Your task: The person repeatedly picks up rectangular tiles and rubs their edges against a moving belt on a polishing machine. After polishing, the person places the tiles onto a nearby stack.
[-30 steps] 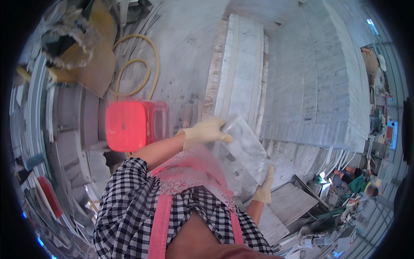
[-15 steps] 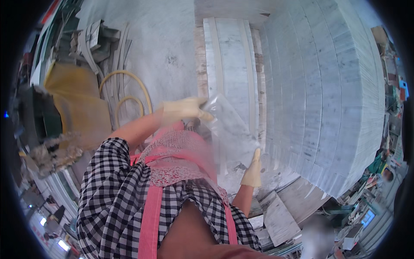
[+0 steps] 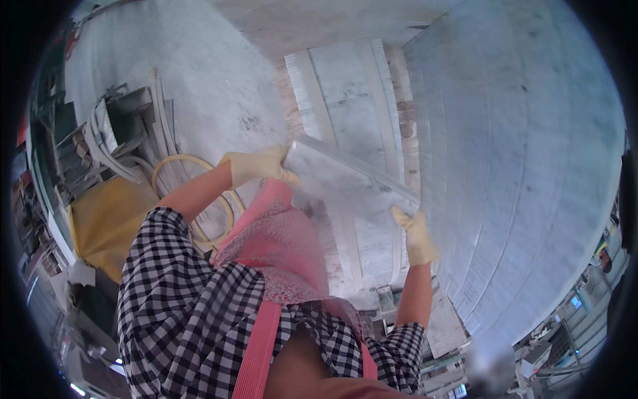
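Note:
A pale grey-white flat slab (image 3: 349,174), which looks like a stone tile, is tilted in front of me between my two gloved hands. My left hand (image 3: 260,165), in a cream glove, grips its left end. At the slab's right end, my right hand (image 3: 415,234) has its fingers closed on the lower corner. Beyond and beneath the slab runs a long low row of pale slabs (image 3: 352,100) with two light strips (image 3: 380,100) lying along it. What the slab covers of that row is hidden.
A tall stack of pale slabs (image 3: 512,146) rises close on my right. Wooden boards (image 3: 403,100) edge the low row. To my left lie a yellow hose (image 3: 174,158), a yellow sheet (image 3: 109,213) and a heap of scrap pieces (image 3: 126,120) on the dusty floor (image 3: 193,66).
The slab's right end has swung up and away from me as my right hand moved forward and right. The slab now shows its long edge. My view has turned somewhat.

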Action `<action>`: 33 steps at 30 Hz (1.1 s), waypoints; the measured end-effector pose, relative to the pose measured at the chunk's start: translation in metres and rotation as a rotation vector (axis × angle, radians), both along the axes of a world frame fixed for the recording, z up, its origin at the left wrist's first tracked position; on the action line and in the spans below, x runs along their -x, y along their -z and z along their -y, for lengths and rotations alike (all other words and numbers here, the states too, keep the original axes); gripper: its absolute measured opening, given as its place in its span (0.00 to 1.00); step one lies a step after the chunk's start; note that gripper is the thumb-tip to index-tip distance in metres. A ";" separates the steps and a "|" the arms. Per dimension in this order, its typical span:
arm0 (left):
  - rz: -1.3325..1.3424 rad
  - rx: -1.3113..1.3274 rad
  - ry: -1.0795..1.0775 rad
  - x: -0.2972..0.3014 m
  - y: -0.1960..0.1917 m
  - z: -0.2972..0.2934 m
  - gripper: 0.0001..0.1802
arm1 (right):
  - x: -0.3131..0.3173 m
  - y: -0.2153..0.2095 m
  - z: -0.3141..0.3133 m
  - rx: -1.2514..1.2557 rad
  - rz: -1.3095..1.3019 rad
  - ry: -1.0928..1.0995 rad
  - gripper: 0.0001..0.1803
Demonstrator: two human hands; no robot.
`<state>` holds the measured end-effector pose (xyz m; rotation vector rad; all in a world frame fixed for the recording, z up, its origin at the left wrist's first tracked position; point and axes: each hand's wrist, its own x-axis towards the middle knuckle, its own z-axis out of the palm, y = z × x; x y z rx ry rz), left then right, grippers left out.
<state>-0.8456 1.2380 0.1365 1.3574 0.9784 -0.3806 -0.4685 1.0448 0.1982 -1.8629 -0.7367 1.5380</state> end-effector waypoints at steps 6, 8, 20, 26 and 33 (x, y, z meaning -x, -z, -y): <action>0.061 -0.551 -0.261 0.001 0.113 -0.107 0.31 | -0.039 0.106 -0.234 -0.129 0.052 -0.178 0.29; 0.023 -0.534 -0.430 -0.009 0.120 -0.119 0.28 | -0.049 0.113 -0.291 0.105 0.249 -0.447 0.34; -0.157 -1.115 -0.733 -0.082 0.120 -0.142 0.14 | -0.063 0.126 -0.376 -0.279 0.879 -0.453 0.35; -0.572 -0.858 -0.576 -0.052 0.132 -0.137 0.18 | -0.074 0.172 -0.376 -0.030 0.752 -0.349 0.32; 0.340 0.191 -1.645 -0.042 0.169 -0.128 0.26 | -0.065 0.152 -0.369 -0.256 0.077 0.070 0.40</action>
